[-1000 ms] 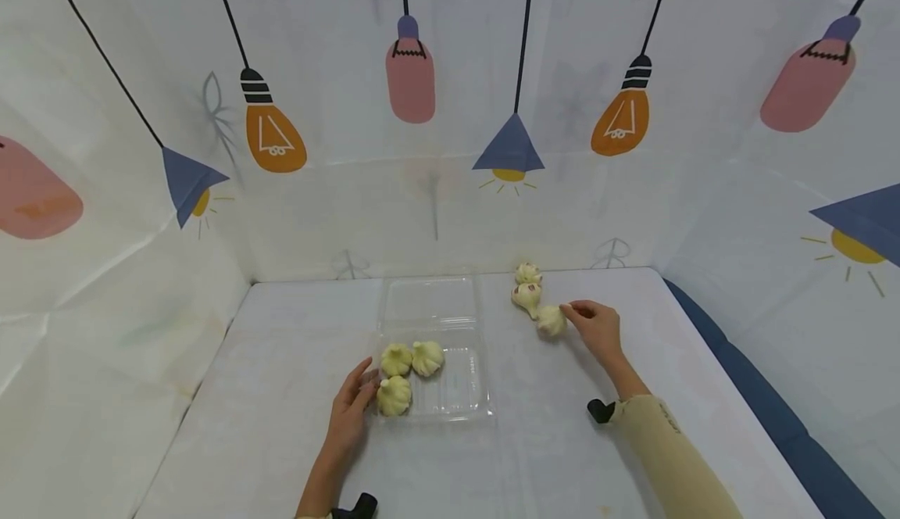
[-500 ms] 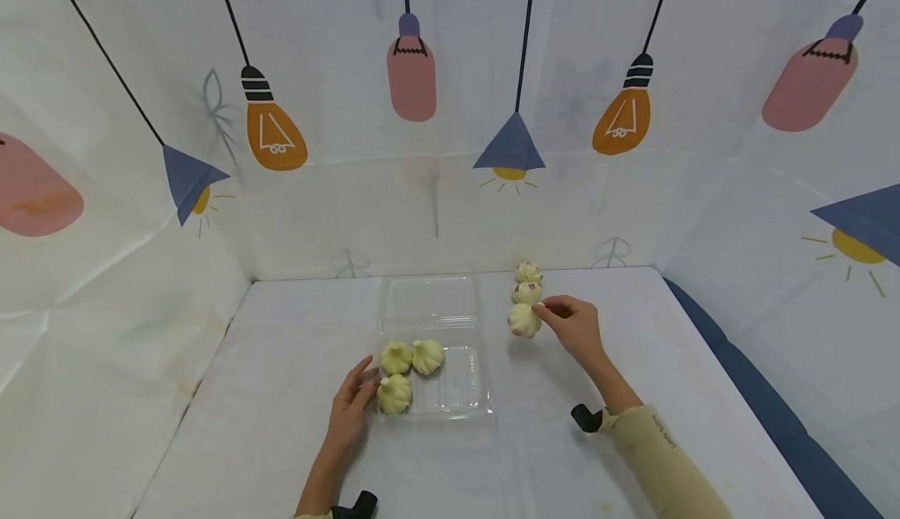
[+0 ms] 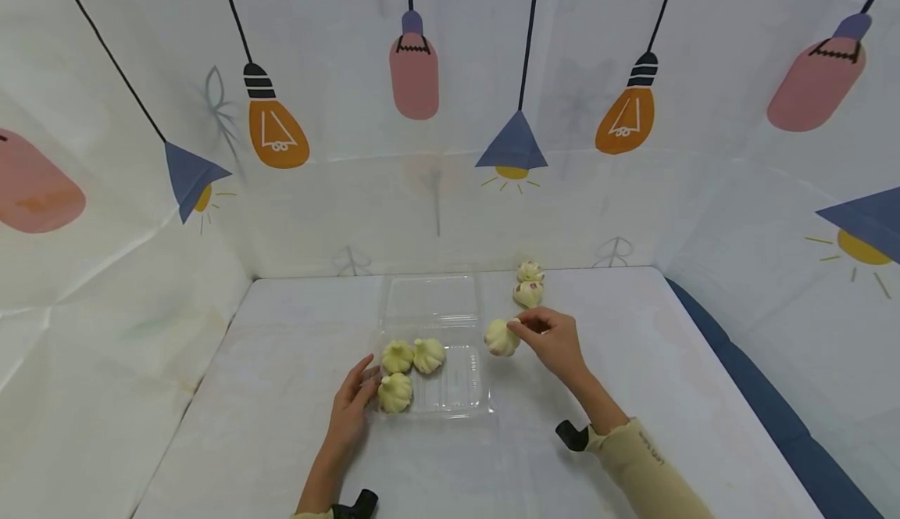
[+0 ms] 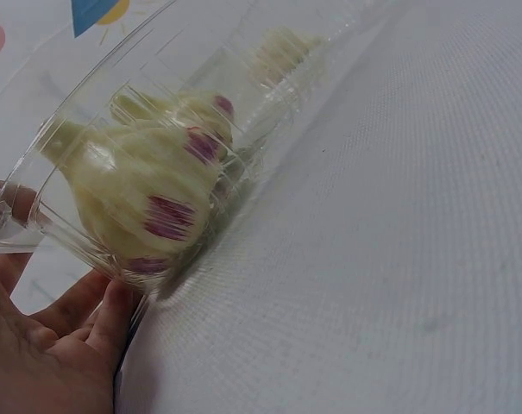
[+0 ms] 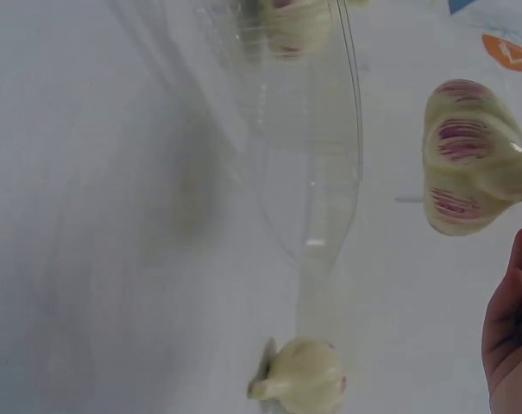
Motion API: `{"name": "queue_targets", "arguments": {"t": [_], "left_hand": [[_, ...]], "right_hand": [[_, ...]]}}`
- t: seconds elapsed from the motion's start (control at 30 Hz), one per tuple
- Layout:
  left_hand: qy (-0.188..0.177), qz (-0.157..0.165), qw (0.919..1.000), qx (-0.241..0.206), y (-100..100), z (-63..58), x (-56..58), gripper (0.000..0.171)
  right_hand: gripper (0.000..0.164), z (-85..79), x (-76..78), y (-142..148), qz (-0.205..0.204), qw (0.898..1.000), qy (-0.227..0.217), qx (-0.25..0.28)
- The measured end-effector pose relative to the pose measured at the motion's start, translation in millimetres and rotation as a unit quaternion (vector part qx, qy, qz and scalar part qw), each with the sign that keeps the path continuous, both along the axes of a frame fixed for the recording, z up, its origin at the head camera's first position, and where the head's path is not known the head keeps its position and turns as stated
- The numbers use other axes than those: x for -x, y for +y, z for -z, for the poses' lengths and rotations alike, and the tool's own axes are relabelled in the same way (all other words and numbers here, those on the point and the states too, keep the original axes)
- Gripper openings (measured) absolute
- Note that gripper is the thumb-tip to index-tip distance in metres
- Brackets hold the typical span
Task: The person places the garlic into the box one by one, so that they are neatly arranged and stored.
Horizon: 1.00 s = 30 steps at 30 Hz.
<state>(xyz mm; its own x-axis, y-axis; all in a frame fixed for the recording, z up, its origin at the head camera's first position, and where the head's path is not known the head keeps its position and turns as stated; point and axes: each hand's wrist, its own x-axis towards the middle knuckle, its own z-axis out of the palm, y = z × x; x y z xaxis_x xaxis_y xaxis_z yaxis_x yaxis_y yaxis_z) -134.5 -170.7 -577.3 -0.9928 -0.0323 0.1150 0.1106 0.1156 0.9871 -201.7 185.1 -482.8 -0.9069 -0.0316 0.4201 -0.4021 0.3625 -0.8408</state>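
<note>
My right hand (image 3: 555, 343) pinches a garlic bulb (image 3: 499, 338) by its stem, just off the right edge of a clear plastic box (image 3: 485, 394). In the right wrist view this garlic bulb (image 5: 472, 159) shows purple streaks. My left hand (image 3: 348, 406) holds the box's left edge, its fingers against the rim in the left wrist view. Inside the box sit three garlic bulbs: one at back left (image 3: 397, 356), one beside it (image 3: 429, 356), one in front (image 3: 395, 392). Two more garlic bulbs, nearer (image 3: 528, 294) and farther (image 3: 530, 271), lie behind my right hand.
The box's lid (image 3: 430, 298) lies folded back toward the rear of the white table (image 3: 295, 347). A white sheet printed with lamps (image 3: 316, 214) hangs behind and at both sides. Blue cloth (image 3: 745, 378) shows past the table's right edge.
My right hand has lifted the garlic bulb away from the other two and carried it left toward the box. My left hand stays on the box's edge.
</note>
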Motion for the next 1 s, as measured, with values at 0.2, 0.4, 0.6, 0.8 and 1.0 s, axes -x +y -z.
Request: {"name": "queue_targets", "arguments": {"t": [0.2,0.4,0.6,0.8,1.0], "left_hand": [[0.007,0.000,1.0000,0.000,0.4,-1.3,-0.7,0.044],[0.011,-0.003,0.9999,0.003,0.7,-2.0,-0.6,0.043],[-0.007,-0.005,0.9999,0.007,0.4,-4.3,-2.2,0.044],[0.000,-0.006,0.9999,0.011,0.2,-4.8,-2.7,0.044],[-0.015,-0.002,0.9999,-0.001,2.5,-6.4,-1.0,0.042]], "right_hand": [[0.011,-16.3,-18.3,-18.6,-0.032,0.998,0.047,-0.019],[0.012,-34.3,-34.4,-34.7,-0.064,0.994,0.080,-0.029],[0.014,-30.7,-38.2,-44.7,-0.091,0.990,0.106,-0.022],[0.014,-23.3,-41.1,-55.0,-0.118,0.986,0.119,-0.015],[0.015,-17.3,-45.5,-65.2,-0.141,0.982,0.130,-0.009]]}}
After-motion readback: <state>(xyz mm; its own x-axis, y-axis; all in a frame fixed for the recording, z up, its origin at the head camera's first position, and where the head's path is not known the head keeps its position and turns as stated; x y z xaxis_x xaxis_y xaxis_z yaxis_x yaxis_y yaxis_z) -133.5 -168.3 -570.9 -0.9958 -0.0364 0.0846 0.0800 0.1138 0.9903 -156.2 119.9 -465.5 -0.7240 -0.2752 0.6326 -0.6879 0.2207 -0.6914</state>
